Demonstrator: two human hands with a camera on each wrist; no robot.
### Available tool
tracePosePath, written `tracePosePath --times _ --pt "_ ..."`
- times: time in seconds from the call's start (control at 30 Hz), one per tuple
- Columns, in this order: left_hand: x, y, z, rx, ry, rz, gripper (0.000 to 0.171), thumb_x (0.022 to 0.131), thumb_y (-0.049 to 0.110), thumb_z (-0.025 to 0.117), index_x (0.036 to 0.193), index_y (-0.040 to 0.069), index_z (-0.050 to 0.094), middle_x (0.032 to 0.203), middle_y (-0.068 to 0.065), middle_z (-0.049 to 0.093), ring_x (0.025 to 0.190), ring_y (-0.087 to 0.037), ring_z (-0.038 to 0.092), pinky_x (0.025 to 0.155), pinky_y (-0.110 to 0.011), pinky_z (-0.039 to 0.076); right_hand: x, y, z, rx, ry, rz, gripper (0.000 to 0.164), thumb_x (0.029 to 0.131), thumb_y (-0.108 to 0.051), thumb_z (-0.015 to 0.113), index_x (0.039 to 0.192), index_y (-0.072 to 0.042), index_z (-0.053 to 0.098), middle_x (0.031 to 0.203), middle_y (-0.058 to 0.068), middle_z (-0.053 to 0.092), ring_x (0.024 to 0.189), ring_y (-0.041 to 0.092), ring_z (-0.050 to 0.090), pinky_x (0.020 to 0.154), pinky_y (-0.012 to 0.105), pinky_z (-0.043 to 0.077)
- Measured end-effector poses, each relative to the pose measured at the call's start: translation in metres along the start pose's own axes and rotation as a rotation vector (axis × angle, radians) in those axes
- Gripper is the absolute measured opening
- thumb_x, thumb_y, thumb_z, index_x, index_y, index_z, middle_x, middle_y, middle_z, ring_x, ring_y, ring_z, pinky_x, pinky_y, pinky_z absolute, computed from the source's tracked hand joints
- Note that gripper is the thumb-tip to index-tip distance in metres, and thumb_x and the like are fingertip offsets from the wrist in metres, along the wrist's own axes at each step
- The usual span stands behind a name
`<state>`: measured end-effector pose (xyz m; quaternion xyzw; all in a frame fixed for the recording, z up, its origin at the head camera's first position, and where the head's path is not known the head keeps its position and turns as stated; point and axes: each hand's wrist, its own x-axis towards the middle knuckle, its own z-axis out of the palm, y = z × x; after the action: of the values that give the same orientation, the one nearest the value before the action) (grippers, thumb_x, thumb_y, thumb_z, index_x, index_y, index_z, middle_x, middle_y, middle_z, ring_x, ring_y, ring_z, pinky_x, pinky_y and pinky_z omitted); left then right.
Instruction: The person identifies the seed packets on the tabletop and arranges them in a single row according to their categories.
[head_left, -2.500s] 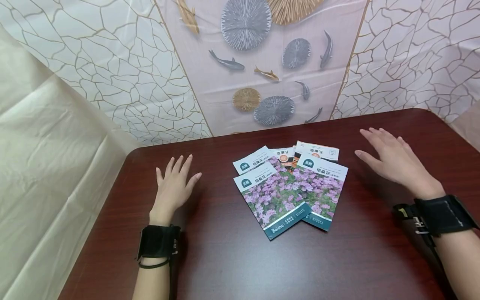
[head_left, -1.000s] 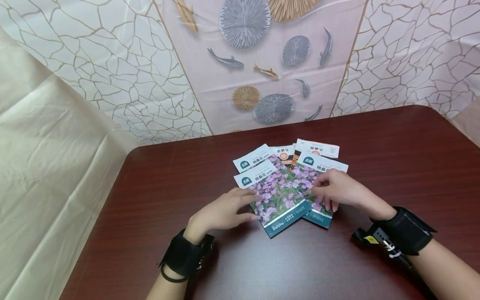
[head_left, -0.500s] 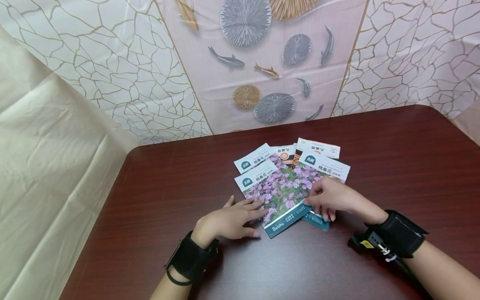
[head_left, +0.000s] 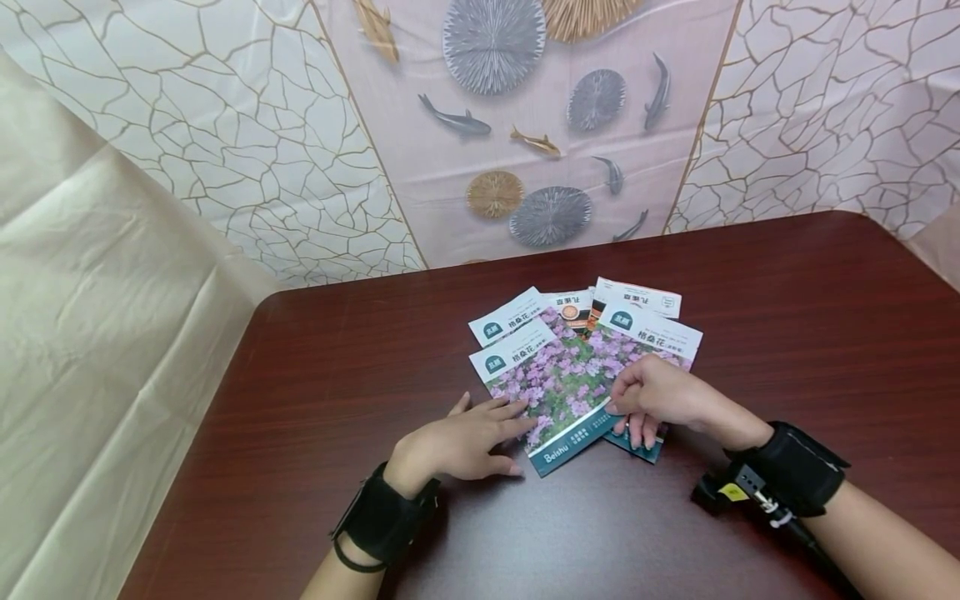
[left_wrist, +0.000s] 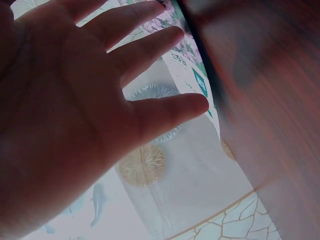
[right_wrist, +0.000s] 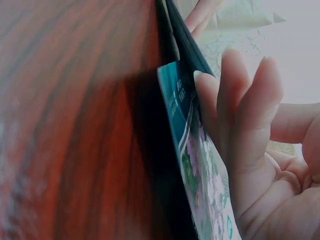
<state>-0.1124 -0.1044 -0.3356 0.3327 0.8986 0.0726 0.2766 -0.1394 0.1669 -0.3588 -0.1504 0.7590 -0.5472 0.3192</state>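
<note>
Your hands are staying apart at the front purple-flower packet (head_left: 558, 383), which is lying face up on the dark red table (head_left: 570, 542). Your left hand (head_left: 457, 437) is spreading its fingers over the packet's left edge; your right hand (head_left: 660, 396) is pinching its lower right corner. Relative to that packet, a second purple-flower packet (head_left: 651, 330) is overlapping on the right, a third (head_left: 512, 317) is showing at the upper left, and two orange-marked packets (head_left: 572, 311) are lying behind.
</note>
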Motion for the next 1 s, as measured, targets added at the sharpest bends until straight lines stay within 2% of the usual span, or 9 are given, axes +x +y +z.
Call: tracePosePath --times 0.27,0.37,0.47,0.53,0.6,0.7,0.8,0.9,1.0 --pt "-0.005 0.001 -0.004 0.000 0.137 0.020 0.055 0.090 0.037 0.055 0.139 0.017 0.041 0.145 -0.001 0.032 0.135 -0.019 0.022 0.106 -0.054 0.010 -0.003 0.001 -0.003 0.063 -0.015 -0.028 0.012 0.090 0.002 0.051 0.092 0.014 0.051 0.071 0.022 0.062 0.051 0.018 0.060 0.045 0.031 0.051" --pt "-0.007 0.001 -0.006 -0.014 0.211 0.007 0.046 0.092 0.034 0.055 0.133 0.013 0.049 0.136 -0.004 0.045 0.129 -0.020 0.035 0.105 -0.050 0.021 -0.003 -0.001 -0.004 0.088 -0.011 -0.044 0.012 0.090 0.002 0.051 0.091 0.013 0.050 0.072 0.023 0.062 0.051 0.018 0.060 0.045 0.030 0.050" --pt "-0.007 -0.001 -0.008 -0.052 0.313 -0.034 0.036 0.092 0.032 0.055 0.118 0.009 0.059 0.116 -0.005 0.058 0.111 -0.018 0.049 0.095 -0.040 0.037 -0.005 -0.003 -0.006 0.119 -0.005 -0.067 0.012 0.090 0.001 0.051 0.090 0.013 0.049 0.073 0.023 0.062 0.051 0.017 0.060 0.045 0.029 0.050" --pt "-0.007 -0.002 -0.010 -0.092 0.382 -0.076 0.029 0.091 0.031 0.057 0.106 0.007 0.063 0.095 -0.003 0.062 0.089 -0.015 0.055 0.077 -0.032 0.045 -0.006 -0.005 -0.007 0.147 -0.005 -0.086 0.011 0.091 0.001 0.050 0.090 0.012 0.049 0.073 0.023 0.062 0.052 0.016 0.060 0.046 0.028 0.050" --pt "-0.006 -0.003 -0.011 -0.135 0.441 -0.124 0.026 0.090 0.031 0.058 0.097 0.007 0.064 0.074 0.001 0.055 0.068 -0.012 0.051 0.061 -0.027 0.042 -0.007 -0.007 -0.009 0.172 -0.006 -0.108 0.011 0.091 0.001 0.050 0.090 0.012 0.048 0.073 0.023 0.063 0.052 0.015 0.060 0.046 0.027 0.050" --pt "-0.006 -0.004 -0.013 -0.179 0.496 -0.171 0.026 0.090 0.032 0.058 0.089 0.007 0.064 0.059 0.004 0.041 0.051 -0.009 0.038 0.048 -0.023 0.032 -0.010 -0.010 -0.010 0.206 0.000 -0.132 0.010 0.091 0.001 0.050 0.091 0.010 0.047 0.075 0.024 0.063 0.053 0.015 0.061 0.047 0.026 0.050" --pt "-0.007 -0.005 -0.013 -0.201 0.532 -0.176 0.027 0.092 0.031 0.056 0.089 0.005 0.065 0.059 0.004 0.043 0.049 -0.008 0.037 0.047 -0.021 0.032 -0.012 -0.013 -0.012 0.232 0.012 -0.141 0.009 0.092 -0.001 0.050 0.091 0.008 0.048 0.076 0.024 0.064 0.053 0.016 0.061 0.048 0.026 0.051" --pt "-0.007 -0.004 -0.013 -0.223 0.561 -0.157 0.027 0.093 0.029 0.054 0.092 0.005 0.065 0.065 0.003 0.053 0.052 -0.009 0.041 0.051 -0.022 0.036 -0.013 -0.014 -0.012 0.252 0.012 -0.154 0.008 0.092 -0.002 0.050 0.090 0.006 0.048 0.076 0.022 0.065 0.053 0.016 0.061 0.048 0.027 0.051" --pt "-0.007 -0.002 -0.014 -0.245 0.596 -0.130 0.025 0.093 0.027 0.054 0.096 0.004 0.064 0.068 0.001 0.056 0.052 -0.009 0.041 0.053 -0.023 0.037 -0.014 -0.014 -0.010 0.270 -0.005 -0.179 0.008 0.092 -0.002 0.050 0.089 0.005 0.049 0.077 0.023 0.065 0.054 0.016 0.061 0.048 0.027 0.051"
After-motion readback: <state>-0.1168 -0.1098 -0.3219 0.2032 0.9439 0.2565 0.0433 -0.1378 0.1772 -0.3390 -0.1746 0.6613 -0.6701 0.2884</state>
